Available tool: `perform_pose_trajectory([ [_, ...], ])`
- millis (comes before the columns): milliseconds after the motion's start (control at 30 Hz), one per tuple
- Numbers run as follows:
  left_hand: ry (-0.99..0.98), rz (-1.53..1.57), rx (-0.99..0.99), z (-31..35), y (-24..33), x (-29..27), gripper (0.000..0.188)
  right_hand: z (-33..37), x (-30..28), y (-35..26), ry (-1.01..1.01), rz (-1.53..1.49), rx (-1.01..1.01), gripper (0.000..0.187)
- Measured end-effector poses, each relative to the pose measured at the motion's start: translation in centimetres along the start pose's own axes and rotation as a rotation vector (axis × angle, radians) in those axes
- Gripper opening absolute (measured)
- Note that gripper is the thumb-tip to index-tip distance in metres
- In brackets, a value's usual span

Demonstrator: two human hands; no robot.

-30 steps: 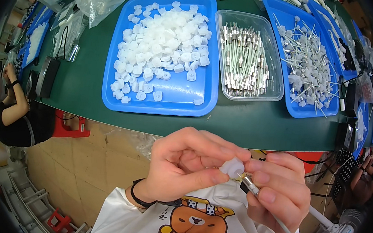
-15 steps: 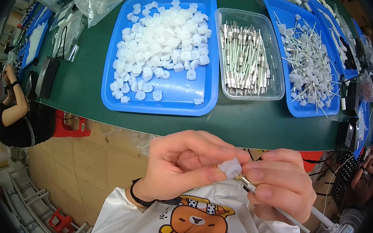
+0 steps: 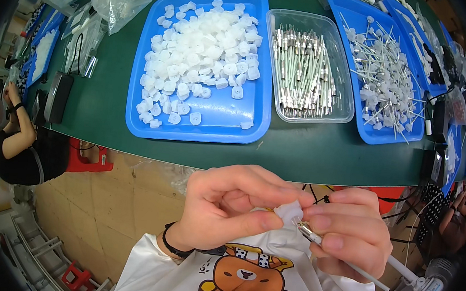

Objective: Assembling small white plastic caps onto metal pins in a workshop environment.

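In front of my chest, my left hand (image 3: 234,198) pinches a small translucent white plastic cap (image 3: 289,211) between thumb and fingers. Opposite it, my right hand (image 3: 350,228) grips a thin pale rod with a silver metal end (image 3: 308,233). The rod slants down to the right, and its tail sticks out below my fingers. Its thin metal tip meets the near side of the cap; how far it goes in, I cannot tell. Both hands are just off the table's near edge.
On the green table (image 3: 188,155) stand a blue tray (image 3: 229,128) of white caps, a clear plastic box (image 3: 315,119) of metal-ended rods and another blue tray (image 3: 380,137) of rods with caps. Clear bags (image 3: 132,3) lie at the back left. Another person (image 3: 18,132) sits at far left.
The cap and the rod's metal end have shifted very slightly, still held tip to cap. Both hands keep their grips.
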State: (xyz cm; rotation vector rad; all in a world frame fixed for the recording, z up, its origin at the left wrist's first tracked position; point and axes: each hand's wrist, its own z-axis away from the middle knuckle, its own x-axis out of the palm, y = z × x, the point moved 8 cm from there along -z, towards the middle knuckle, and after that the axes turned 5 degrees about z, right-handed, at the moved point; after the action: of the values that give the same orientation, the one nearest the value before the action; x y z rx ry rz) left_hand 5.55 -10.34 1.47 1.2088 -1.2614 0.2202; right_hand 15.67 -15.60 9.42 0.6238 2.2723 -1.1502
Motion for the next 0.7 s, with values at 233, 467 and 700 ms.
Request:
perform_pose_trajectory([
  [233, -0.005, 0.003, 0.014, 0.12, -0.01, -0.09, 0.029, 0.18, 0.24, -0.49, 0.052, 0.041, -0.014, 0.034],
  [467, 0.107, -0.179, 0.108, 0.20, 0.58, -0.03, 0.017, -0.08, 0.35, -0.54, 0.026, -0.016, -0.020, 0.032],
  [700, 0.008, -0.095, 0.081, 0.24, 0.43, 0.20, 0.024, -0.08, 0.18, -0.95, -0.119, 0.002, -0.007, 0.045],
])
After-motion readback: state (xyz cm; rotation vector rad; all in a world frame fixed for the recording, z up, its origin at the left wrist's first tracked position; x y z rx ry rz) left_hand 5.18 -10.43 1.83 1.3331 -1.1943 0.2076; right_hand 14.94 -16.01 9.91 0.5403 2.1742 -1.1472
